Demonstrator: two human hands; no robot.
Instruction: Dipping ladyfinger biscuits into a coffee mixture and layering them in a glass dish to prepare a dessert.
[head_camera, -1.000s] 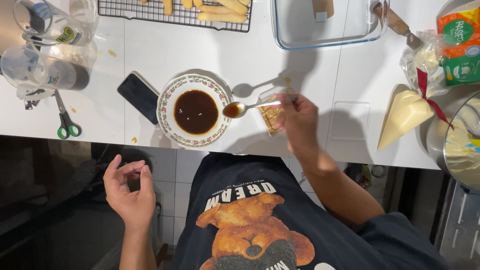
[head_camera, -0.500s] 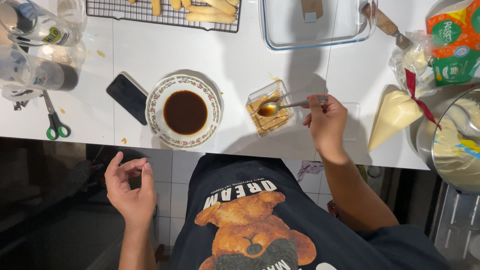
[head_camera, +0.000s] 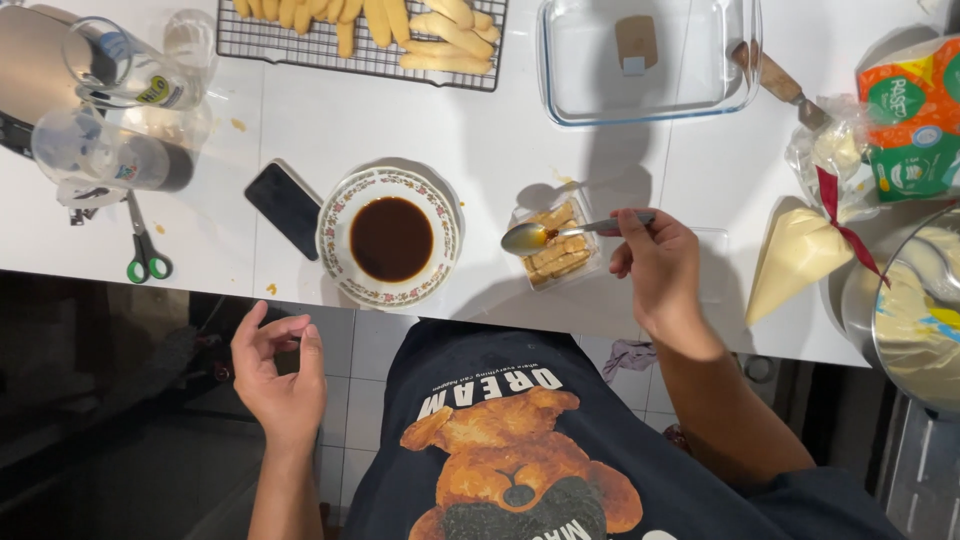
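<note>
A small clear tub of soaked biscuit fingers sat near the front edge of the white counter, and a spoon with a little brown liquid in its bowl hung just above it. The right hand was closed around the spoon's handle, its forearm reaching in from the lower right, while the left hand hovered below the counter edge, empty, fingers loosely curled. Just left of the tub stood a flowered bowl of dark liquid, with bare counter between tub and glass dish.
</note>
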